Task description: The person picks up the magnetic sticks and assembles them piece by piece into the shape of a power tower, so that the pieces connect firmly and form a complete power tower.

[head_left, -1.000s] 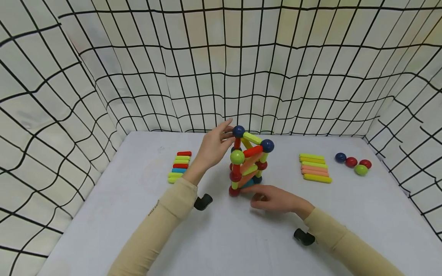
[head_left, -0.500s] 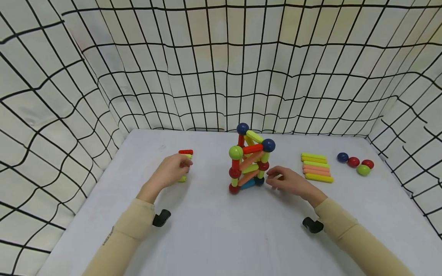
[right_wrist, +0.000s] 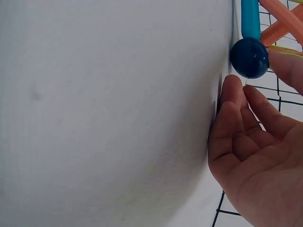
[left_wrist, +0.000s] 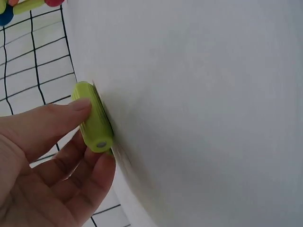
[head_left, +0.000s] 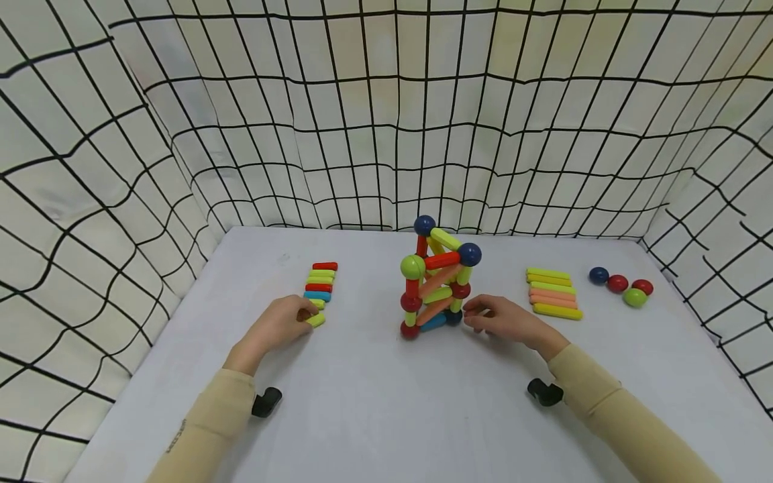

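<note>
Tower (head_left: 437,294): balls and rods, upright; landmark. Green rod (head_left: 315,320): well left of tower, near end of the row of short rods (head_left: 318,288). Handling, advised: even pinch, lift straight up, in case magnetism drags the next one along; avoid jolting the tower. Left hand (head_left: 279,325): narrowed to the rod's width, thumb and fingers pinching it. Right hand (head_left: 501,318): just right of tower, loosely curled, gripping nothing; thumb beside the base's blue ball (right_wrist: 249,57), contact uncertain.

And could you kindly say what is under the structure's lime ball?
A red rod, red middle ball, lime rod and red bottom ball; the lime ball hides the red rod's upper end.
</note>
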The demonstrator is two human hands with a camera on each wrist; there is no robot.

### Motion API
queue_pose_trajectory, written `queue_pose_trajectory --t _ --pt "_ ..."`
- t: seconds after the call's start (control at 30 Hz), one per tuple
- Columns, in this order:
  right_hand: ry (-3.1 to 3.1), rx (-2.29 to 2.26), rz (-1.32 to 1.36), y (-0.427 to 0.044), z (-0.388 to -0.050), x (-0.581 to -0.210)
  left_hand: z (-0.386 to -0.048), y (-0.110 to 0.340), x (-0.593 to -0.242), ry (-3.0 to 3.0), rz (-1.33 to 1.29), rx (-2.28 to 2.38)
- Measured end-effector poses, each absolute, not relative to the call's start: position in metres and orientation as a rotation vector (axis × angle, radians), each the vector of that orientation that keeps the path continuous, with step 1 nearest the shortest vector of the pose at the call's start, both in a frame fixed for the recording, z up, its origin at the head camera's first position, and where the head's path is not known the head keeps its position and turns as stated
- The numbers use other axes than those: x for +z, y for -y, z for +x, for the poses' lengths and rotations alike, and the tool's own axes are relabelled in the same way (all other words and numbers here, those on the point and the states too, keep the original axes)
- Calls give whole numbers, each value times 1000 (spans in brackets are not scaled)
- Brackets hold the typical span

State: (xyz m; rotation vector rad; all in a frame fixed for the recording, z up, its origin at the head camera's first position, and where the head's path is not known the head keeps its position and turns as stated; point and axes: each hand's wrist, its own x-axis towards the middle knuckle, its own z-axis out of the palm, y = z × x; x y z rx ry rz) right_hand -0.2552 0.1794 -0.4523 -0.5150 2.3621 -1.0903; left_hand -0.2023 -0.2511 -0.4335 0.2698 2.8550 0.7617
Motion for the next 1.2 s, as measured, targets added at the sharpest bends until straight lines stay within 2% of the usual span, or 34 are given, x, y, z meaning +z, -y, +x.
queue_pose_trajectory --t 0.1,0.2,0.37,0.53,0.73,1.2 --pt "-2358 -1085 -520 -177 -255 -451 -202 242 -433 -2835 288 777" --pt "-2360 -1079 -511 -174 -255 -450 -205 227 -426 -2767 248 1002" --pt "-2379 -1066 -481 -171 -254 -452 -217 188 -394 -2426 136 1635" --pt "-2395 -1058 -473 -171 -253 -453 -230 149 -362 -2135 131 1988" --pt "-2399 -1071 -478 -170 -252 -451 -242 123 -342 -2030 100 2079" --pt "-2418 -1064 -511 -172 -252 -454 -247 112 -337 -2049 54 2074"
